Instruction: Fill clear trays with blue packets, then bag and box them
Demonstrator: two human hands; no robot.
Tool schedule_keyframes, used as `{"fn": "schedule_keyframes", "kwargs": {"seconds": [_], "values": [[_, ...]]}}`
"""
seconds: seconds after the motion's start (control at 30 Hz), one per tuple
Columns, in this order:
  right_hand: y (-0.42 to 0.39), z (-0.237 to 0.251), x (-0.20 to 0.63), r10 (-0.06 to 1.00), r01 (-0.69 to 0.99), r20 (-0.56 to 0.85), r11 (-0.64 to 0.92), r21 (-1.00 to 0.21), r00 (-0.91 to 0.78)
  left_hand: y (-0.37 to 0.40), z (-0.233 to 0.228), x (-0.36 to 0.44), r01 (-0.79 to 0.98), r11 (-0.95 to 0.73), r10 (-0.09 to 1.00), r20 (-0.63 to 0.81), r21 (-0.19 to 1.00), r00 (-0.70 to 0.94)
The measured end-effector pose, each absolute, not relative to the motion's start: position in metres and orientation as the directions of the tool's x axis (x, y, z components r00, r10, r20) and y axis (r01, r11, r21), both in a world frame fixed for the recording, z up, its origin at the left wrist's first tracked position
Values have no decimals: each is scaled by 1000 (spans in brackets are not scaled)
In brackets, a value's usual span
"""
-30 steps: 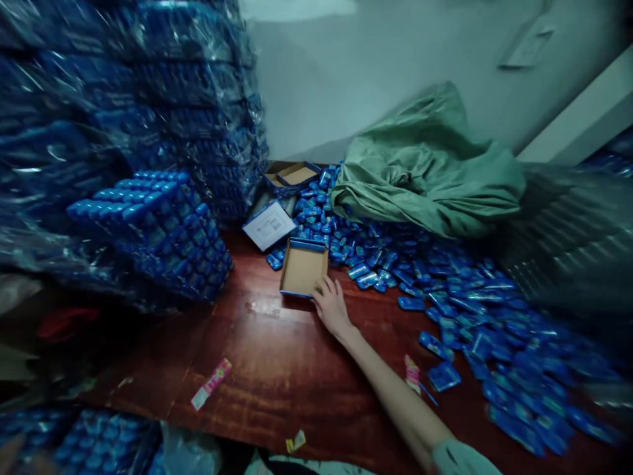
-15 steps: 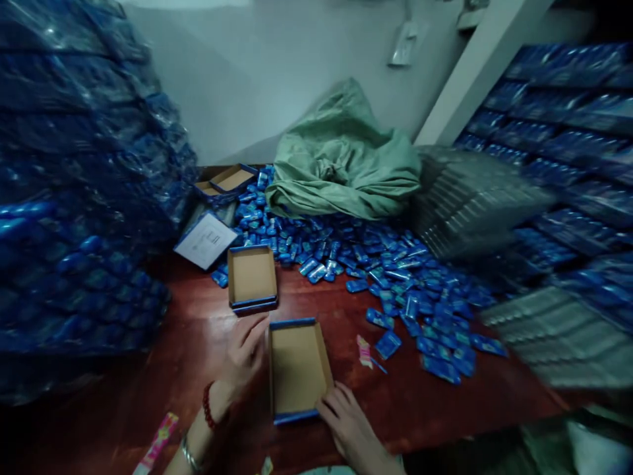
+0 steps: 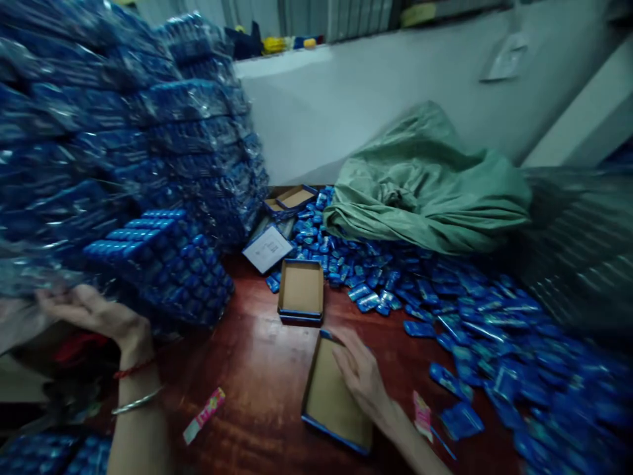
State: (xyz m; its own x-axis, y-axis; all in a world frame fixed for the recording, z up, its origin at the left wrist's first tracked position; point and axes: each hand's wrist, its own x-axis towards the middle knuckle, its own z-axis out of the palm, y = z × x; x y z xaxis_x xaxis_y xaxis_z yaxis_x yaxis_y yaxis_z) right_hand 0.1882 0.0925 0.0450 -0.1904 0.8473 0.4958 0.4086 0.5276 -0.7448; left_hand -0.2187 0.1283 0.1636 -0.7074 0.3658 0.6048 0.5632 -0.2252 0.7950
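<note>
My right hand point(image 3: 363, 376) lies flat and open across the near tray point(image 3: 333, 402), an empty cardboard box bottom with blue edging that sits on the red wooden table point(image 3: 262, 376) just in front of me, fingers spread over its far right corner and gripping nothing. My left hand point(image 3: 91, 313) is off to the side with the fingers loosely spread, palm turned up against the lower edge of the plastic-wrapped stack point(image 3: 163, 264) of blue packets; I cannot tell whether it has a grip on the wrap or only touches it. That stack is what worries me: it leans out over the table, and the big wall of wrapped bundles point(image 3: 99, 132) above it looks loosely piled, so a tug at the bottom could, I think, bring packs sliding down onto the table and the second empty tray point(image 3: 301, 291) just beyond mine. The tray under my right palm is light and only pressed, not held, so it may skid on the glossy wood if I lean on it. Loose blue sachets point(image 3: 445, 316) crowd the right half of the table, and a stray pink wrapper point(image 3: 204, 407) lies near my left forearm; a sweeping arm could knock them off the edge.
</note>
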Motion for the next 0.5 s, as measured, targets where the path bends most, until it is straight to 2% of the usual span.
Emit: {"fn": "schedule_keyframes", "kwargs": {"seconds": [0.07, 0.1, 0.17, 0.27, 0.37, 0.5], "values": [[142, 83, 147, 842, 249, 452, 524, -814, -296, 129, 167, -225, 521, -223, 176, 560, 824, -810], [167, 102, 121, 818, 168, 450, 530, -831, -358, 131, 167, -225, 497, -231, 149, 535, 837, -832], [215, 138, 61, 770, 44, 445, 520, -853, -457, 136, 164, -225, 451, -256, 219, 506, 855, -834], [272, 178, -32, 732, -35, 393, 453, -891, -556, 143, 162, -233, 411, -303, 284, 493, 860, -822], [304, 204, -102, 750, -27, 316, 370, -929, -581, 151, 163, -245, 355, -334, 345, 464, 873, -816], [311, 225, -145, 757, -9, 301, 363, -932, -579, 160, 163, -253, 375, -343, 386, 494, 861, -779]]}}
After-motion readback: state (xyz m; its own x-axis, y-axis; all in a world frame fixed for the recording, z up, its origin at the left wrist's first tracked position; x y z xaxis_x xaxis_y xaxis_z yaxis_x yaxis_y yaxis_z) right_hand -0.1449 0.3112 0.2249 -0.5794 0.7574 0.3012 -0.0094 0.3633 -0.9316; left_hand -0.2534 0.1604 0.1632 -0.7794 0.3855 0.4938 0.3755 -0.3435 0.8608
